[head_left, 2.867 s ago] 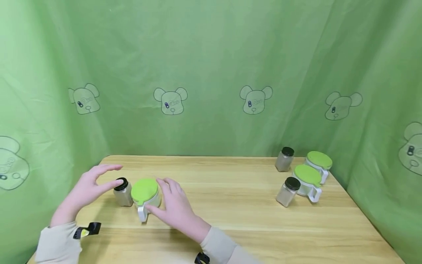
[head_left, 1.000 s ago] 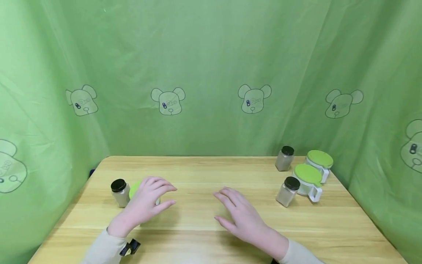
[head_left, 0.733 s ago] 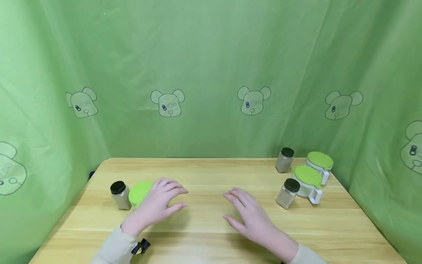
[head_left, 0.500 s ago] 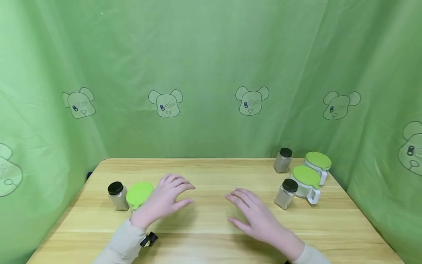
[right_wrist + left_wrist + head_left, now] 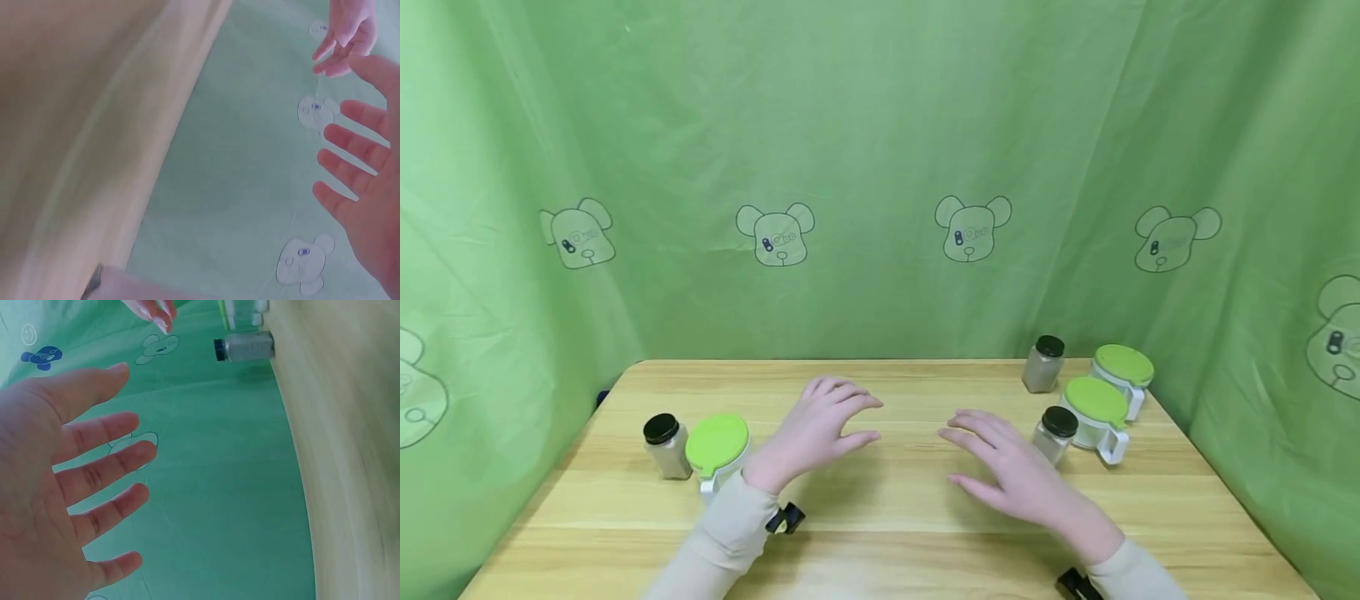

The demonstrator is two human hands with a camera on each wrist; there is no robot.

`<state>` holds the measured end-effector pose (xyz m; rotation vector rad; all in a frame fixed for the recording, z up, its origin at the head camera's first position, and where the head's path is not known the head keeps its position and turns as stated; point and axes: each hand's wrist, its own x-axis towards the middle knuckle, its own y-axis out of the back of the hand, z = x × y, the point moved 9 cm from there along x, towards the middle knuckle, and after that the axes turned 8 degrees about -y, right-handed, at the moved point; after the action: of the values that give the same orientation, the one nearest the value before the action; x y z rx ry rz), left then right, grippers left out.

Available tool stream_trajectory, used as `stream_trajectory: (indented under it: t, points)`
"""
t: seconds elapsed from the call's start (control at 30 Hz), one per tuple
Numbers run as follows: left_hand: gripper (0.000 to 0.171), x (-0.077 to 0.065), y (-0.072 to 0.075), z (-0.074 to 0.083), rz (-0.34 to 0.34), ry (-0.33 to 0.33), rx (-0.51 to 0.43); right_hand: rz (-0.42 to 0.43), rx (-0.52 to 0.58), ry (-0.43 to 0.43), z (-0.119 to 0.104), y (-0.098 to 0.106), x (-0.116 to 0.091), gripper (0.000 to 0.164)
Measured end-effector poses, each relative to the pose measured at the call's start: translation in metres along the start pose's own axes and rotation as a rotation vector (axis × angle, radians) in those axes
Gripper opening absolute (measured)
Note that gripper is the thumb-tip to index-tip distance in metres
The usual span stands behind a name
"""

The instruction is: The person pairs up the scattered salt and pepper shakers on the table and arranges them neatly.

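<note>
My left hand hovers over the middle of the table with its fingers spread and nothing in them; the left wrist view shows its bare palm. Facing it, my right hand is also in the air, fingers loosely extended and holding nothing. Behind the left wrist stand a green-lidded seasoning pot with a white handle and a black-capped jar. The right hand is nearest to a second black-capped jar, whose lower part it partly hides.
Two more green-lidded seasoning pots, the nearer one and the farther one, stand at the table's right side. Another black-capped jar is by the back edge. A green curtain surrounds the wooden table.
At first the right hand was at the left pot and the left hand by its neighbouring jar. Both hands have since come away, moving rightward over the table, leaving pot and jar standing.
</note>
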<state>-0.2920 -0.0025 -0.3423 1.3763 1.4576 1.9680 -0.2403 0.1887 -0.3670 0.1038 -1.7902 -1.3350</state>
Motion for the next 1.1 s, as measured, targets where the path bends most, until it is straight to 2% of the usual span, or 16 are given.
stream_trajectory:
  t: [0.3, 0.43, 0.6, 0.8, 0.87, 1.03, 1.1]
  points:
    - [0.042, 0.028, -0.016, 0.004, -0.067, 0.053, -0.1, 0.099, -0.013, -0.019, 0.023, 0.019, 0.001, 0.053]
    - [0.043, 0.039, -0.024, 0.008, -0.101, 0.071, -0.126, 0.113, -0.008, -0.057, 0.035, 0.028, 0.002, 0.055]
    - [0.044, 0.057, -0.033, 0.017, -0.115, 0.066, -0.152, 0.109, -0.012, -0.114, 0.049, 0.038, 0.001, 0.055]
    - [0.045, 0.077, -0.04, 0.024, -0.119, 0.078, -0.181, 0.152, 0.022, -0.13, 0.063, 0.049, 0.0, 0.05]
    - [0.046, 0.083, -0.042, 0.026, -0.123, 0.085, -0.2, 0.155, 0.032, -0.165, 0.069, 0.052, -0.002, 0.05]
    - [0.049, 0.097, -0.048, 0.033, -0.129, 0.1, -0.251, 0.107, 0.047, -0.331, 0.092, 0.057, -0.009, 0.054]
    - [0.049, 0.102, -0.051, 0.034, -0.126, 0.108, -0.275, 0.098, 0.056, -0.373, 0.101, 0.057, -0.012, 0.054]
